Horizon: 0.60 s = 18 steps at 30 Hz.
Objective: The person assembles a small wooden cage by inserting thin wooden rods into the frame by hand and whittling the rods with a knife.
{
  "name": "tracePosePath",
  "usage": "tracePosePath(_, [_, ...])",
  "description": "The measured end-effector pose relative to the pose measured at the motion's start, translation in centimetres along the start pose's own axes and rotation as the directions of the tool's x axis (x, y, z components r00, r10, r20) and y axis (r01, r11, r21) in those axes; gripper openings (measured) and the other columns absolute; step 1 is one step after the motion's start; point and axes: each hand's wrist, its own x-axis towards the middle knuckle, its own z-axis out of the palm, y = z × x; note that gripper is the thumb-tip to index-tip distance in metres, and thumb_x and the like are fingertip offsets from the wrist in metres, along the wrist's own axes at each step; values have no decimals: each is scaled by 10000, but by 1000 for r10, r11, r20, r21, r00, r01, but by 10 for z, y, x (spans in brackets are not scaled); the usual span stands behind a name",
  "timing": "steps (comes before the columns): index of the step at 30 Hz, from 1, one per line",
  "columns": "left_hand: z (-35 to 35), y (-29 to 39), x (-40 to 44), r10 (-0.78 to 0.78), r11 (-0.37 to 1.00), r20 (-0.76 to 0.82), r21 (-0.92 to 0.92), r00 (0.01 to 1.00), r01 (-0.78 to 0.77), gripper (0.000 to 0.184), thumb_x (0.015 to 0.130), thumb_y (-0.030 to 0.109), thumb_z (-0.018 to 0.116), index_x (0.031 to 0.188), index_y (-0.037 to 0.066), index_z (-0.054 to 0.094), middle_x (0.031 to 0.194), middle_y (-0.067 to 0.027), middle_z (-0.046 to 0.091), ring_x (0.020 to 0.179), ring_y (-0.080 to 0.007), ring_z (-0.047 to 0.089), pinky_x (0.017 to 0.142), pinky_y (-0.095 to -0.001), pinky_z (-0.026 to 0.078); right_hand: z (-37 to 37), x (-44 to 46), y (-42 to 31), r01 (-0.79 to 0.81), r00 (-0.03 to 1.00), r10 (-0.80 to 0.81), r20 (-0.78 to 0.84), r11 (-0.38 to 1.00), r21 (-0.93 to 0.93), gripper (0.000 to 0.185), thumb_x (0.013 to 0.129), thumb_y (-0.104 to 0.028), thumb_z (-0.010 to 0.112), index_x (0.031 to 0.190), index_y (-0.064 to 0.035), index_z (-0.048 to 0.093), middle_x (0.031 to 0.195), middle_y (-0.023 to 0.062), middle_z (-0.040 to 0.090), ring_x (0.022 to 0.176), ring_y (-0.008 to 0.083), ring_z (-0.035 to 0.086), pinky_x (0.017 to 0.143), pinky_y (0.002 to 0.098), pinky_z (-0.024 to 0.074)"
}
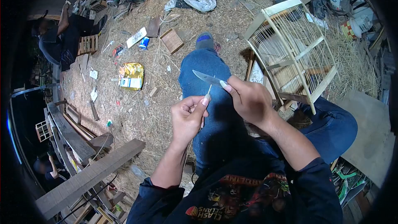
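In front of my lap, my right hand (252, 99) is closed around a knife, its handle hidden in the fist. The knife's blade (205, 78) points to the left over my jeans. My left hand (188, 118) pinches a thin pale stick (209, 89) between thumb and fingers. The stick's upper end stands just below the blade; whether they touch I cannot tell. To the right of my right hand is a wooden cage (295, 60) with thin bars, leaning at a tilt beside my leg.
A gold packet (132, 76), a blue can (144, 43) and a small wooden tray (177, 37) lie on the straw-strewn ground. A thick wooden beam (91, 178) crosses the lower left. One person (62, 41) sits at upper left, another (52, 170) at lower left.
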Motion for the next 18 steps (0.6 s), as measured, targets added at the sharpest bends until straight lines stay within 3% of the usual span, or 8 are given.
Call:
tracePosePath(4, [-1, 0, 0, 2, 1000, 9, -6, 1000, -2, 193, 1033, 178, 734, 1026, -10, 780, 679, -16, 667, 464, -29, 492, 431, -200, 347, 14, -10, -1, 72, 995, -71, -69, 997, 15, 158, 1059, -230, 579, 955, -112, 570, 703, 162, 687, 661, 405, 716, 520, 535, 532])
tracePosePath(8, [0, 0, 0, -2, 1000, 8, -16, 1000, 2, 198, 1034, 180, 734, 1027, -12, 779, 678, -16, 667, 463, -31, 491, 431, -201, 347, 3, -1, -3, 0, 1000, 0, -22, 1000, 13, 150, 1051, -227, 589, 954, -114, 571, 696, 156, 687, 655, 404, 715, 526, 532, 539])
tracePosePath(14, [0, -2, 2, 2, 1000, 7, -1, 1000, -2, 204, 1033, 186, 736, 1022, -13, 781, 679, -20, 670, 464, -34, 494, 433, -202, 350, 13, -13, -9, 69, 996, -69, -49, 998, 9, 171, 1074, -246, 557, 960, -119, 571, 679, 156, 676, 648, 410, 709, 524, 539, 534])
tracePosePath(18, [-1, -2, 0, 14, 1000, 8, -23, 1000, -14, 205, 1032, 186, 737, 1023, -14, 782, 677, -23, 669, 465, -35, 497, 435, -200, 351, 2, -1, -4, -13, 1000, 13, -8, 1000, -9, 151, 1066, -233, 567, 969, -118, 578, 701, 156, 694, 662, 401, 721, 529, 534, 542])
